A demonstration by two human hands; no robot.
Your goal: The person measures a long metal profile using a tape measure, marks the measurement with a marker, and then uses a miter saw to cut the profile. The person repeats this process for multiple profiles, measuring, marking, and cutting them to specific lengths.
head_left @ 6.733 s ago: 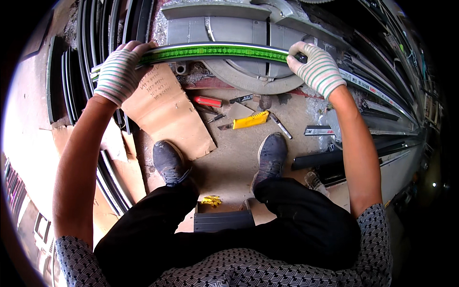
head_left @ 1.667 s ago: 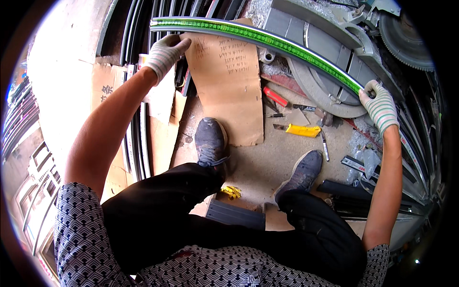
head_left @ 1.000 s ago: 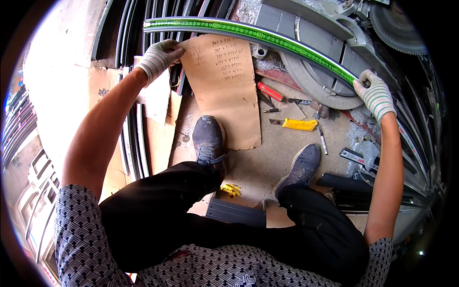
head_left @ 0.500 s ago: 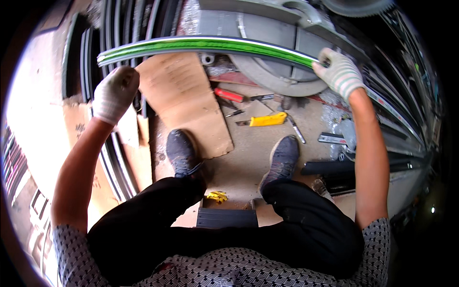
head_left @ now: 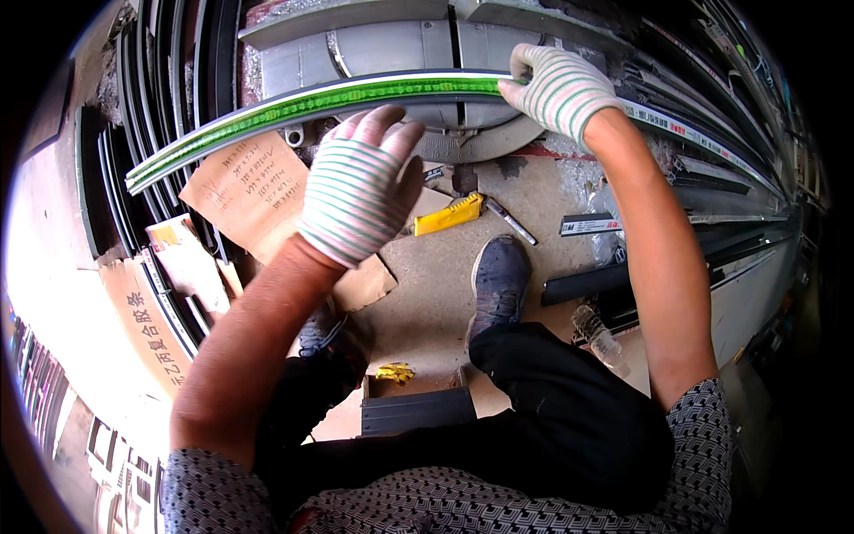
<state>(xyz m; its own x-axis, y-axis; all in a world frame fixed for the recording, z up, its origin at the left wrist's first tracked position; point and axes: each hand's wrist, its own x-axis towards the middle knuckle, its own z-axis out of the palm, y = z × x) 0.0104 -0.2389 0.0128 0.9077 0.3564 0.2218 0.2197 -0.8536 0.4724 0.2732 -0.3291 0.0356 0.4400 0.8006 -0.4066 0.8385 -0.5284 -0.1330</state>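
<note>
A long, thin dark-edged profile strip with a bright green face spans the space in front of me, its left end tilted down. My right hand, in a white striped knit glove, is closed on its right end between thumb and fingers. My left hand, gloved alike, is open just under the strip's middle, back of the hand up and fingers partly spread. Its fingertips come up to the strip's lower edge; whether they touch it I cannot tell. Behind the strip lies the round grey metal table of a saw.
On the floor are a yellow utility knife, a marker pen and a cardboard sheet with handwriting. Dark profiles lie at the left, and more profiles are stacked at the right. A dark open box sits between my feet.
My left hand has moved from near the strip's left end rightward to below its middle, and its closed fingers have opened. My right hand and the strip have shifted left.
</note>
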